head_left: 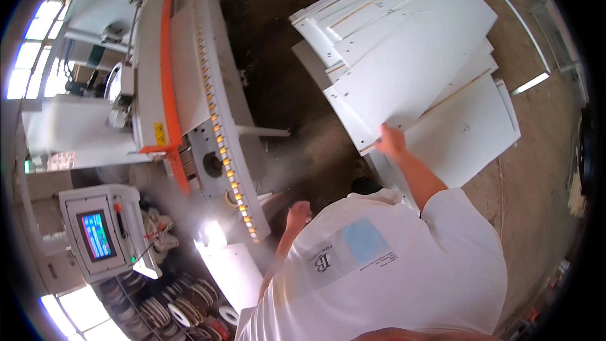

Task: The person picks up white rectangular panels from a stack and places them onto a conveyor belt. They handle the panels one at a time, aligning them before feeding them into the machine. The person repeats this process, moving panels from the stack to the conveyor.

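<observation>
My right hand (391, 141) is closed on the near edge of a large white panel (416, 57), close to that panel's corner. This panel lies at a slant on top of a stack of other white panels. Beneath it, to the right, another white panel (464, 127) shows its flat face. Several small dark holes run along the panel edges. My left hand (298, 215) hangs near my body, beside the end of the machine's roller rail (228, 167). Its fingers are curled in, and I see nothing in them.
A long machine with an orange strip (169, 88) stands on the left. Its control box (101, 230) has a lit screen. Below are a white board (230, 275) and several rolls of edging (183, 312). A metal bar (264, 131) juts out from the machine. Concrete floor (530, 151) lies right.
</observation>
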{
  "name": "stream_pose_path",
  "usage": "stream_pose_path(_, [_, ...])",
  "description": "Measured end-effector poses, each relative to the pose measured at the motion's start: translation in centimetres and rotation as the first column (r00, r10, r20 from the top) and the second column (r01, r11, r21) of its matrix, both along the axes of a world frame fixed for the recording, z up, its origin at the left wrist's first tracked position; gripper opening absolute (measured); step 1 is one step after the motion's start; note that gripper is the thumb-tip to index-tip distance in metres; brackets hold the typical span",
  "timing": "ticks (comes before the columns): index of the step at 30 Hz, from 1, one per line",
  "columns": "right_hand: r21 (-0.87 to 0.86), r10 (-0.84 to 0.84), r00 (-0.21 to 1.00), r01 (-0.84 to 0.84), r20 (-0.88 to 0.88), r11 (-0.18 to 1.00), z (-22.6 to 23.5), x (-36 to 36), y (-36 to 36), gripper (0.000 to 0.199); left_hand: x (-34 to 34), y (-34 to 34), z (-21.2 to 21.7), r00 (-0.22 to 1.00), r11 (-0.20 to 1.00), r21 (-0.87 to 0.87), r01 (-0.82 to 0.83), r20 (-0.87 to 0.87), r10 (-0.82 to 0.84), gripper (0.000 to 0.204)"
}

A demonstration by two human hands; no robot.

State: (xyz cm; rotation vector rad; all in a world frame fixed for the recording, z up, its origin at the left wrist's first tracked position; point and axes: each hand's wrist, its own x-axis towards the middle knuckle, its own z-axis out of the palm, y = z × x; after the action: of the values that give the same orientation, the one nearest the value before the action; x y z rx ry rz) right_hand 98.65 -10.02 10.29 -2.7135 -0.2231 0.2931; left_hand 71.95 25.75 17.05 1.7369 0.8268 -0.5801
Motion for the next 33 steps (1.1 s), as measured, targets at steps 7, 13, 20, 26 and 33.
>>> stream_pose_path(7, [0.130, 0.280, 0.925, -0.254, -0.256, 0.958, 3.6, -6.7, 2.8, 0.045, 14.1, -8.5, -4.5, 0.999, 0.900, -0.433, 0.040, -0.015, -0.051, 0.035])
stream_pose_path(13, [0.363, 0.232, 0.925, -0.114, -0.301, 0.925, 7.2, -9.3, -1.2, 0.039, 17.9, -15.1, -8.3, 0.990, 0.816, -0.561, -0.138, -0.091, 0.105, 0.030])
stream_pose_path(20, [0.410, -0.310, 0.886, 0.439, -0.345, 0.799, 4.3, -10.3, -10.0, 0.031, 16.9, -13.2, -4.4, 0.974, 0.829, -0.524, -0.194, -0.005, 0.225, 0.032])
stream_pose_path(26, [0.494, -0.547, 0.572, 0.816, -0.612, 0.300, -0.1, -7.0, -15.0, 0.032, 10.9, -6.2, -3.0, 0.959, 0.891, -0.359, -0.278, -0.047, 0.280, 0.032])
stream_pose_path(33, [0.552, -0.377, 0.473, 0.823, -0.797, -0.136, -2.7, -0.7, -15.9, 0.062, -4.0, 1.0, -1.0, 0.866, 0.861, -0.355, -0.363, 0.213, 0.453, 0.027])
